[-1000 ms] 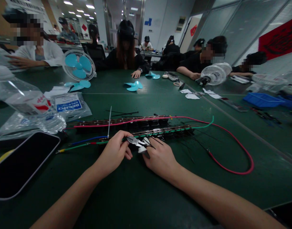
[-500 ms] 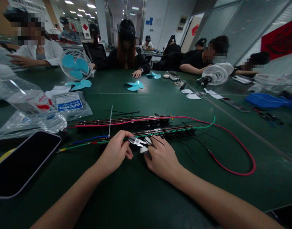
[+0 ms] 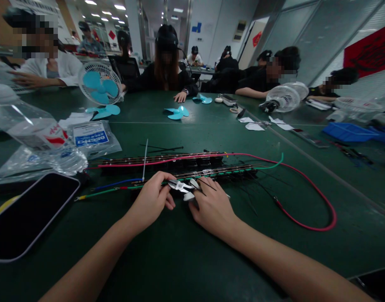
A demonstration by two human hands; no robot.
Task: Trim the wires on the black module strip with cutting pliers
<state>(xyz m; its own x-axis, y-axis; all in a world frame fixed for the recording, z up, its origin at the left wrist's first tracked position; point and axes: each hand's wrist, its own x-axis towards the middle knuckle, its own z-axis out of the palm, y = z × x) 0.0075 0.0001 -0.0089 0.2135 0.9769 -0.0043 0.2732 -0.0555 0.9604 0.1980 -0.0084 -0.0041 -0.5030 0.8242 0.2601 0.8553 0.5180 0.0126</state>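
Note:
My right hand (image 3: 213,203) is closed around a pair of diagonal cutting pliers (image 3: 180,186) with whitish handles, their jaws pointing left. My left hand (image 3: 154,195) has thumb and fingers pinched together right at the jaw tips; what lies between them is hidden. Both hands are over the front edge of the nearer black terminal strip (image 3: 230,170), along which a green wire (image 3: 274,166) runs. Thin black cable ties stick out around my right fingers. A pale cable tie (image 3: 145,159) stands upright just beyond my left hand.
Behind lies a second terminal strip (image 3: 195,159) with a red cable (image 3: 332,214) looping right. A phone (image 3: 35,216), water bottle (image 3: 38,130) and plastic bag (image 3: 98,136) are left. Across the table are fan blades (image 3: 177,112), fans, a blue tray (image 3: 349,132) and several people.

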